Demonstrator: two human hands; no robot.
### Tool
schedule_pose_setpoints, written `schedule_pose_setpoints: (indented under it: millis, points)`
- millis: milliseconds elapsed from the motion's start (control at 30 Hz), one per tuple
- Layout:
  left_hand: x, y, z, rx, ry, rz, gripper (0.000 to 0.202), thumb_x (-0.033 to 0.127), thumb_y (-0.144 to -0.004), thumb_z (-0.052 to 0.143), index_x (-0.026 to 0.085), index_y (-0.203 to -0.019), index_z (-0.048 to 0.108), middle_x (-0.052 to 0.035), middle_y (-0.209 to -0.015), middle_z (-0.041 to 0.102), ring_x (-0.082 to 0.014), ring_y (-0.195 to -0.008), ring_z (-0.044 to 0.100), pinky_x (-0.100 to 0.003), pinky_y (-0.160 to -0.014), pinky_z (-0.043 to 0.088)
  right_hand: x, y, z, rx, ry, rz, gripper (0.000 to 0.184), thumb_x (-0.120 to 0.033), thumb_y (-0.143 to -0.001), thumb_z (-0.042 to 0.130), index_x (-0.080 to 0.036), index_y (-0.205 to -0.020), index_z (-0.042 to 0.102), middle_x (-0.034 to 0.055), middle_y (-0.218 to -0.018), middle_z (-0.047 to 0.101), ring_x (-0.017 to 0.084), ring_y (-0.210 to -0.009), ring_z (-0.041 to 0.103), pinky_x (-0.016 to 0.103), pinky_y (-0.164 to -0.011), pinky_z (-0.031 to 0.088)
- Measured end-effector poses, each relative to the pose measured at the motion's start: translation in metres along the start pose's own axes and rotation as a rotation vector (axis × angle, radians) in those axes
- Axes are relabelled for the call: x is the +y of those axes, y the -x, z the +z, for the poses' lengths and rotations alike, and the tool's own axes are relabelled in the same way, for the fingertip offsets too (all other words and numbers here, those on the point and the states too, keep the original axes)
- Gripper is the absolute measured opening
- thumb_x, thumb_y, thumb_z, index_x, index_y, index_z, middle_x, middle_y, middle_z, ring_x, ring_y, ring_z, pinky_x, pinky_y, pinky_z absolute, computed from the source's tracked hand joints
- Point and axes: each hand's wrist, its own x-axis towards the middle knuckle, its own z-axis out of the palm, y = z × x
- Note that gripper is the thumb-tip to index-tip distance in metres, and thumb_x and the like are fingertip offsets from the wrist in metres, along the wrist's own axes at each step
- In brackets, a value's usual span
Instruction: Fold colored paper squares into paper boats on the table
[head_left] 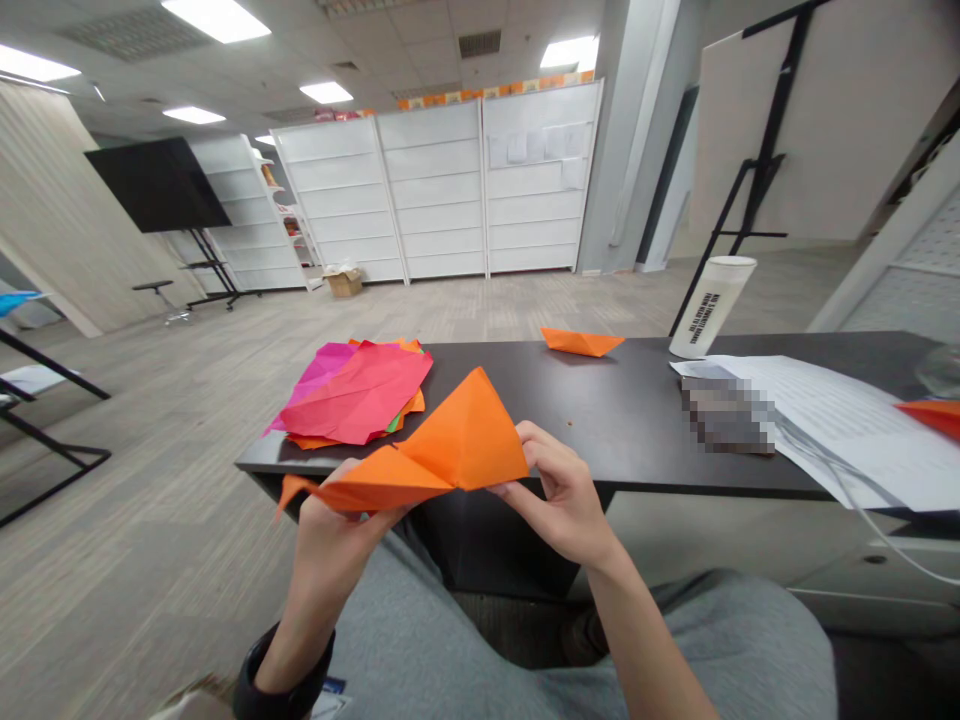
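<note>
An orange folded-paper figure (pixel 465 435) is held up in front of the desk's near edge, between my two hands. Its left end narrows to a thin bent tip, while the right part fans out into a wide flap with a peak. My left hand (pixel 341 540) is closed on the narrow left part from below, some of its fingers hidden behind the paper. With thumb and fingers, my right hand (pixel 562 495) pinches the right edge of the flap. Farther back on the desk lies an orange folded-paper boat shape (pixel 582 342).
A pile of coloured paper sheets (pixel 360 390) lies at the left end of the dark desk (pixel 637 440). To the right stand a white cylinder (pixel 712 305), a blurred-out flat object (pixel 726 413), printed sheets (pixel 825 410) and a white cable (pixel 847 490).
</note>
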Motion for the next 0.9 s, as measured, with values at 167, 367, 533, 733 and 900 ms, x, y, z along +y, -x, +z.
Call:
schedule_pose_setpoints:
  millis: [167, 367, 533, 733, 900]
  points:
    - [0.001, -0.01, -0.013, -0.081, -0.056, 0.533, 0.006, 0.028, -0.084, 0.07, 0.021, -0.084, 0.071, -0.0044, -0.082, 0.073, -0.0205, -0.081, 0.069, -0.031, -0.075, 0.057, 0.013, 0.0, -0.004, -0.083, 0.286, -0.249, 0.018, -0.006, -0.084, 0.052, -0.022, -0.077, 0.051, 0.0031, -0.089, 0.068, 0.019, -0.086, 0.063, 0.038, -0.084, 0.044]
    - [0.013, -0.006, -0.016, -0.327, -0.4, 1.032, 0.023, 0.01, -0.089, 0.061, 0.024, -0.103, 0.071, -0.0027, -0.097, 0.076, -0.0193, -0.101, 0.068, -0.045, -0.108, 0.04, 0.018, 0.003, -0.005, -0.137, 0.467, -0.321, 0.022, -0.008, -0.089, 0.049, -0.021, -0.072, 0.044, 0.0025, -0.097, 0.072, 0.017, -0.09, 0.062, 0.038, -0.081, 0.037]
    - [0.014, 0.005, -0.022, -0.148, -0.416, 1.075, 0.023, 0.012, -0.097, 0.051, 0.019, -0.097, 0.073, -0.0035, -0.088, 0.077, -0.0181, -0.092, 0.072, -0.043, -0.103, 0.042, 0.019, 0.003, -0.004, 0.053, 0.304, -0.383, 0.021, -0.007, -0.083, 0.057, -0.022, -0.071, 0.048, 0.0024, -0.09, 0.072, 0.018, -0.084, 0.065, 0.037, -0.077, 0.044]
    - [0.017, 0.007, -0.022, -0.026, -0.329, 1.073, 0.019, 0.013, -0.095, 0.053, 0.019, -0.096, 0.071, -0.0038, -0.087, 0.077, -0.0215, -0.093, 0.073, -0.045, -0.098, 0.05, 0.017, 0.002, -0.005, 0.079, 0.222, -0.348, 0.019, -0.008, -0.082, 0.057, -0.023, -0.073, 0.051, 0.0043, -0.093, 0.072, 0.021, -0.085, 0.067, 0.04, -0.079, 0.046]
    - [0.02, 0.001, -0.023, -0.101, -0.467, 1.111, 0.022, 0.01, -0.094, 0.053, 0.02, -0.094, 0.073, -0.0042, -0.089, 0.074, -0.0179, -0.093, 0.07, -0.043, -0.103, 0.047, -0.002, 0.001, -0.016, -0.219, 0.125, -0.147, 0.02, -0.025, -0.093, 0.042, -0.022, -0.094, 0.061, 0.0072, -0.1, 0.07, 0.024, -0.097, 0.065, 0.045, -0.091, 0.041]
